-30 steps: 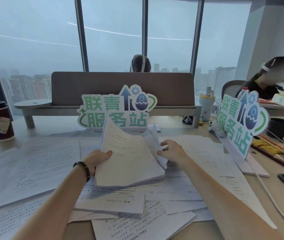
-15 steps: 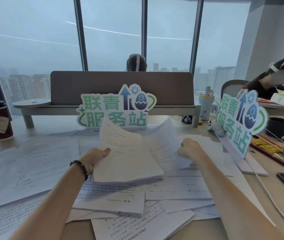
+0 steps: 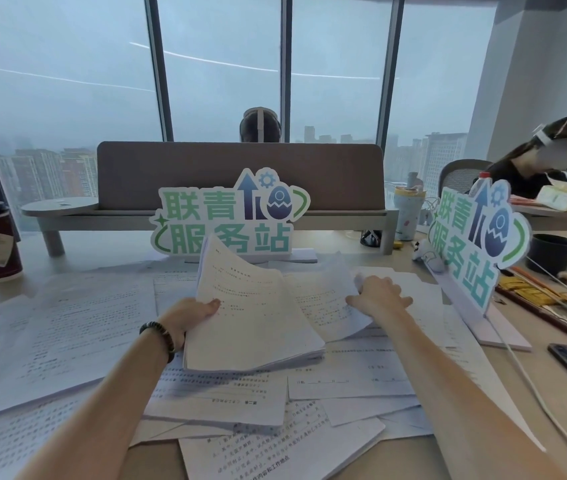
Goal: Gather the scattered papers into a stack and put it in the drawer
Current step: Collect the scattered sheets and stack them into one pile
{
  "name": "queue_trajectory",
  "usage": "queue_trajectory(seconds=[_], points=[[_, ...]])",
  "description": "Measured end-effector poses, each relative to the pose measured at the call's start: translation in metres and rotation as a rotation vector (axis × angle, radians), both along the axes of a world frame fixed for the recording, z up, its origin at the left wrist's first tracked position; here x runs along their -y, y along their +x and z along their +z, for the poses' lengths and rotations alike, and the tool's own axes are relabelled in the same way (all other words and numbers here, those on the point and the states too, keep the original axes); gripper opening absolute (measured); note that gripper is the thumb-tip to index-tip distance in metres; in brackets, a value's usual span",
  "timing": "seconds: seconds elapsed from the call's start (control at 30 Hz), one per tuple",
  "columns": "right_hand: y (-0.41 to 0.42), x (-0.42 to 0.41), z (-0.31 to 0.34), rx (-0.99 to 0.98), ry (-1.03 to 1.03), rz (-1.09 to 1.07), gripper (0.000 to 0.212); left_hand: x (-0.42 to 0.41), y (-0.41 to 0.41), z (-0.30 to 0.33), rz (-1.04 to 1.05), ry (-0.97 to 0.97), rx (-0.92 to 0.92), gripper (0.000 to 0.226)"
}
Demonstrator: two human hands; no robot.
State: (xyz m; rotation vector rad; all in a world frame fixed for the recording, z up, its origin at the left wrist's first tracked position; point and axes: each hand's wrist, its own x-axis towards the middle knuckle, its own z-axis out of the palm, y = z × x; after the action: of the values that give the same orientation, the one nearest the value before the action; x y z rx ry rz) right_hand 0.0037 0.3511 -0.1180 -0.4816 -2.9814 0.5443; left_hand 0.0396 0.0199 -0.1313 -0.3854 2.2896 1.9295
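Gathering is partly done: a thick paper stack (image 3: 251, 317) is grasped at its edge by the left hand (image 3: 190, 315), one loose sheet (image 3: 330, 306) is pinched by the right hand (image 3: 380, 296). Scattered papers (image 3: 67, 327) remain across the counter (image 3: 109, 245); no drawer is seen.

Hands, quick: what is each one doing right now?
Left hand: grips the gathered paper stack.
Right hand: holds a loose sheet by its edge.
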Motion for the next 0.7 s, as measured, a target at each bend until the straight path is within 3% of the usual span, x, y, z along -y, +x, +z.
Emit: queue_trajectory(seconds=[0.1,0.23,0.4,0.6,0.7], points=[[0.002,0.002,0.001,-0.111,-0.005,0.038,0.038,-0.001,0.001,0.000,-0.001,-0.008,-0.006,0.034],[0.007,0.007,-0.001,-0.101,0.146,0.053,0.038,-0.003,0.001,0.001,-0.005,-0.035,-0.015,0.033],[0.004,-0.001,0.000,-0.117,0.093,0.037,0.027,-0.003,0.002,0.001,-0.009,-0.028,-0.014,0.033],[0.000,-0.012,0.004,-0.002,-0.116,0.087,0.045,-0.001,0.001,0.000,-0.006,-0.020,-0.018,0.036],[-0.002,-0.014,0.005,-0.037,-0.302,0.069,0.025,0.000,0.000,0.002,-0.012,0.006,-0.015,0.037]])
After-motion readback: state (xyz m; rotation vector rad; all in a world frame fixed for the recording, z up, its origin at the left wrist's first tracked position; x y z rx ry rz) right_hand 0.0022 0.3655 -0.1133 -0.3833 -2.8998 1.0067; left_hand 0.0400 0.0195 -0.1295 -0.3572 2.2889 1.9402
